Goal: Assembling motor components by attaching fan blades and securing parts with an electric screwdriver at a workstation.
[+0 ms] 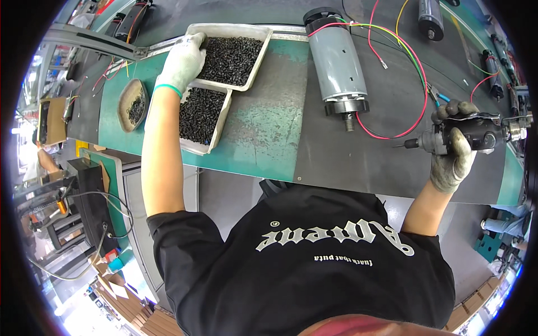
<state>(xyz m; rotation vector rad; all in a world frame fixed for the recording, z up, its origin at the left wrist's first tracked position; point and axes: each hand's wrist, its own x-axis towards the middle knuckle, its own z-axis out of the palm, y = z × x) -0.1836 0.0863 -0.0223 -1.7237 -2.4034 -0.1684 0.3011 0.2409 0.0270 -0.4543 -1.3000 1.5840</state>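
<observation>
My left hand (185, 63), in a white glove, is at the left side of the far white tray (250, 82), which holds small black screw-like parts (230, 59). Its fingers are curled together; anything between them is hidden. Wrapped round a black power screwdriver (471, 133) is my right hand (451, 168), in a dirty grey glove. The tool lies sideways, its bit pointing left towards a grey cylindrical motor (339, 67). That motor rests on the bench with its threaded shaft facing me, and red, yellow and green wires (421, 101) loop off its far end.
Nearer me, a second white tray (219, 124) holds more black parts. A shallow oval dish (124, 107) with a few parts lies left of it. Another motor (430, 21) is at the far right. A metal frame bar (92, 40) crosses the far left.
</observation>
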